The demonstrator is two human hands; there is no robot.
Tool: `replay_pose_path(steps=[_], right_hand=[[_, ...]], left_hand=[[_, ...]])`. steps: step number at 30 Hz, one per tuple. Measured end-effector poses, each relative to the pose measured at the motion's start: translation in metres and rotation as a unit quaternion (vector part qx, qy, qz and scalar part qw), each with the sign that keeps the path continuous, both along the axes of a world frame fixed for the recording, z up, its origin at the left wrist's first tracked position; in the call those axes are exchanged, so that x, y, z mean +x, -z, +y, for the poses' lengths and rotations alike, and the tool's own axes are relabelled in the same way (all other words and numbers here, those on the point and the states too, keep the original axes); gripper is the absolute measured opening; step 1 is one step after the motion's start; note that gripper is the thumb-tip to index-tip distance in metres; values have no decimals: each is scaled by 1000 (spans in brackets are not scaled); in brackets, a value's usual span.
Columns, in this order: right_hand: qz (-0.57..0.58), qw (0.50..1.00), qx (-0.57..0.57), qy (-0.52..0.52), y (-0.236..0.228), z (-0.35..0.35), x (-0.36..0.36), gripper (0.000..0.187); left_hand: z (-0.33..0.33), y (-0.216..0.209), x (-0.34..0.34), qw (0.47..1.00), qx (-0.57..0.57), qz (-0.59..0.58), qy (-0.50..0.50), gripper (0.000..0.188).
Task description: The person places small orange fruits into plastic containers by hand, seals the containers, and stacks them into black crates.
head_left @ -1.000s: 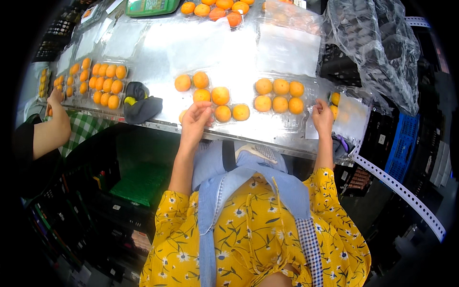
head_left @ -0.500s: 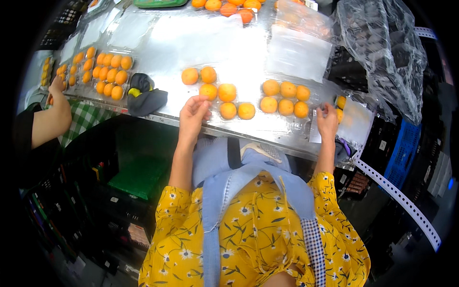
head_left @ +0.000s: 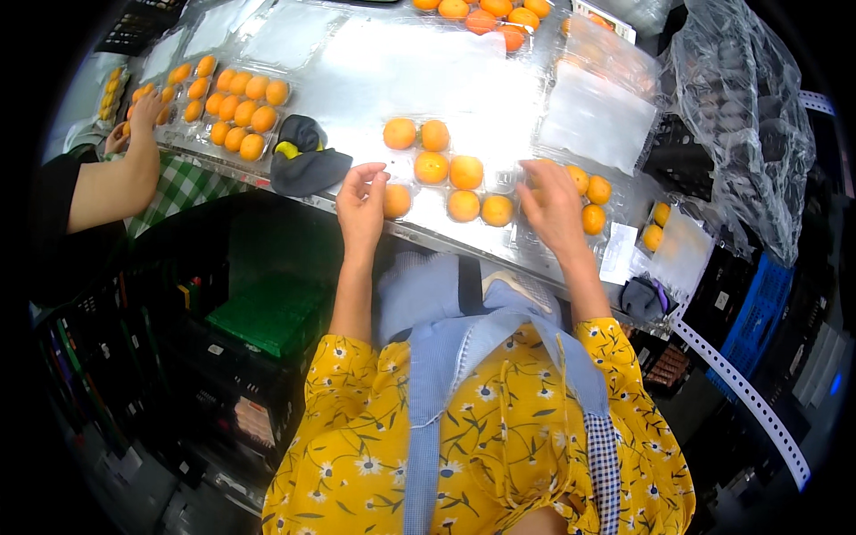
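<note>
A clear plastic tray (head_left: 412, 169) lies on the metal table before me, with several oranges (head_left: 465, 173) in its pockets. At the tray's near left, my left hand (head_left: 358, 203) is open, thumb and fingers apart, the thumb close beside a single orange (head_left: 397, 201). My right hand (head_left: 551, 203) is open with fingers stretched leftward between this tray and a second group of oranges (head_left: 594, 219) at the right. It hides part of that second group. Nothing shows in its fingers.
Filled trays of oranges (head_left: 243, 112) and a dark grey cloth item with yellow (head_left: 308, 159) lie to the left, near a co-worker's arm (head_left: 125, 183). Farther back are more oranges (head_left: 481, 20) and clear sheets (head_left: 596, 118). Plastic-wrapped trays (head_left: 727, 116) and a white slip (head_left: 619, 252) are at right.
My right hand has moved left from the far right edge to the second group of oranges. My left hand has come down nearer me, beside an orange newly seen there. The view has shifted.
</note>
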State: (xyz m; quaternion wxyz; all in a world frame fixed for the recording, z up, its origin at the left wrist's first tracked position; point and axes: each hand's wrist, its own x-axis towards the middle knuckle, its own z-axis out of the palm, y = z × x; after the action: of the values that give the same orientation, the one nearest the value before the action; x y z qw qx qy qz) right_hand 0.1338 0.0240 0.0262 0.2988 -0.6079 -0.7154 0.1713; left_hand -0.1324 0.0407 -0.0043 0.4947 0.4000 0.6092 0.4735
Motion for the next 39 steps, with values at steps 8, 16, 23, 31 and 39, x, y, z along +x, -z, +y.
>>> replay_pose_path(steps=[8, 16, 23, 31, 39], right_hand=[[-116, 989, 4, -88, 17, 32, -47, 40], [-135, 982, -87, -105, 14, 36, -52, 43], [217, 966, -137, -34, -8, 24, -42, 40], [472, 847, -235, -66, -29, -1, -37, 48], [179, 974, -136, -35, -38, -5, -47, 38]], left_hand=[[-7, -1, -2, 999, 7, 40, 17, 13], [-13, 2, 4, 1000, 5, 12, 15, 13], [-13, -27, 26, 987, -19, -19, 156, 36], [-17, -50, 61, 963, 81, -103, 236, 52], [-28, -51, 76, 958, 82, -32, 274, 41]])
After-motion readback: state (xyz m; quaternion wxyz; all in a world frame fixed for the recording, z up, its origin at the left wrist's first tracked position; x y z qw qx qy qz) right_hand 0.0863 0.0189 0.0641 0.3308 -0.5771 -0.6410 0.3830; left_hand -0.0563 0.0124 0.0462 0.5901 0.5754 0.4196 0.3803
